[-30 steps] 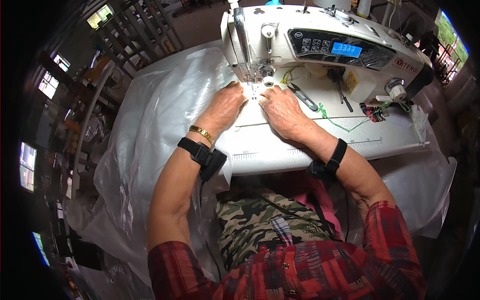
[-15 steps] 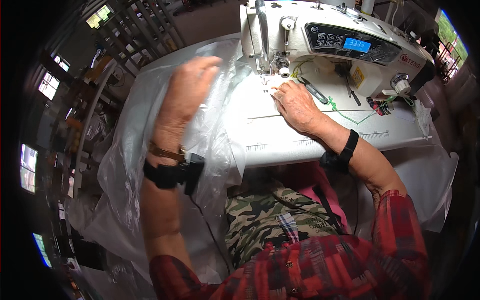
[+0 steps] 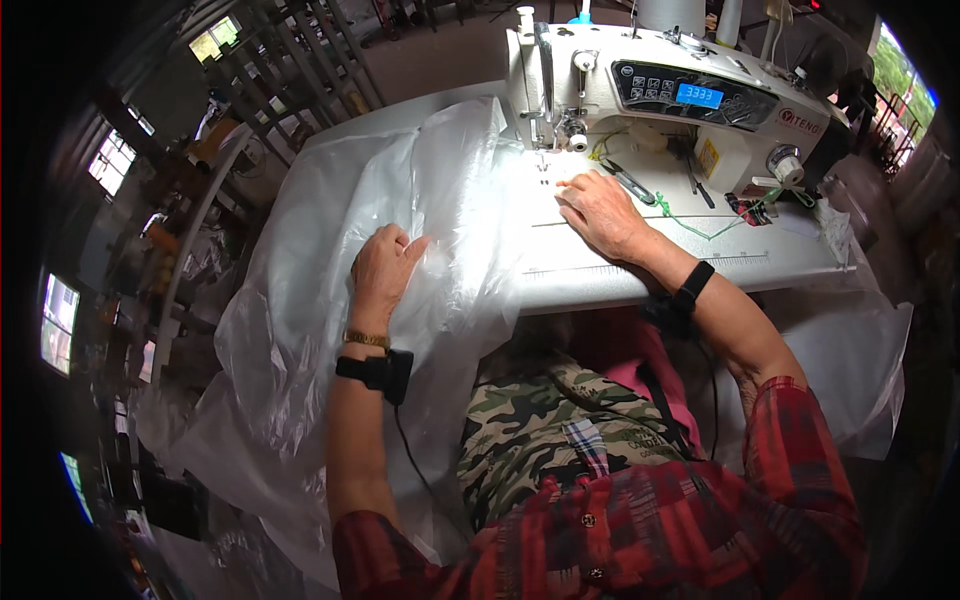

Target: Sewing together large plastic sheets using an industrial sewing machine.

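Note:
My left hand [image 3: 384, 268] is closed on the clear plastic sheet [image 3: 325, 215], fingers curled and thumb pointing right. The sheet is draped over the left part of the sewing table [image 3: 585, 285] and hangs down past its front edge. My right hand [image 3: 605, 220] lies on the table at the white sewing machine [image 3: 540, 75]. Its bent fingers are drawn together just right of the presser foot [image 3: 543, 168]; whatever they hold, if anything, is too small to make out.
Thread snips [image 3: 630, 183] and a dark slim tool [image 3: 700, 185] lie under the machine arm. Green cord [image 3: 690, 225] trails across the table to a plaid cloth scrap [image 3: 750, 208]. Thread cones [image 3: 670, 14] stand behind the machine. More plastic sheet [image 3: 840, 350] hangs at the right.
My left hand has come down and nearer to me, from above the sheet onto it. The plastic's right edge now lies closer to the needle. My right hand stays beside the presser foot.

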`<state>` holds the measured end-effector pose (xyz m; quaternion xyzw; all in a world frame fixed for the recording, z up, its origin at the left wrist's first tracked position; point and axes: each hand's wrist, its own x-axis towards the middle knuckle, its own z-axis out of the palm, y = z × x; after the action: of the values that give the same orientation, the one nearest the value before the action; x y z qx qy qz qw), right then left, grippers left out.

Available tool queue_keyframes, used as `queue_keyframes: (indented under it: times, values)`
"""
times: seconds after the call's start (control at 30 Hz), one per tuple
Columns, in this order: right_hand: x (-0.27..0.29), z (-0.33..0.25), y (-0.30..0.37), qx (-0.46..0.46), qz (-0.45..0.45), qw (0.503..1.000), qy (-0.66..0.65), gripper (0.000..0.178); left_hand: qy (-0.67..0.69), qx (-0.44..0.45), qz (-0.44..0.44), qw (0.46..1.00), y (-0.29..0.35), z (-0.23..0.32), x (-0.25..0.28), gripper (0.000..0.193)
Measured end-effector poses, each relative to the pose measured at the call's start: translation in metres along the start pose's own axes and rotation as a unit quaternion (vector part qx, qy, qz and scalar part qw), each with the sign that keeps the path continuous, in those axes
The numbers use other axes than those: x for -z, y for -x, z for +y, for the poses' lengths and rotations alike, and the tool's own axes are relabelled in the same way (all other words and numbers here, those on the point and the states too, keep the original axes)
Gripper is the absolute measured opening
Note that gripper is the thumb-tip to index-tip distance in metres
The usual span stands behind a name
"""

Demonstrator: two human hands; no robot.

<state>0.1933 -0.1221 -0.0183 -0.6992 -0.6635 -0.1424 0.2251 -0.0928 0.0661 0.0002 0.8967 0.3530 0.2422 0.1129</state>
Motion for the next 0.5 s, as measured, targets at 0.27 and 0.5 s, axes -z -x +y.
queue_keyframes:
  times: [0.27,0.5]
  values:
    - [0.020,-0.032,0.037,0.113,-0.024,0.989,-0.091,0.026,-0.090,-0.072,0.013,0.993,0.036,0.003,0.006,0.027]
    - [-0.001,-0.104,0.121,0.152,0.013,0.959,-0.240,0.016,0.388,0.143,0.122,0.902,0.082,-0.008,0.078,0.012]
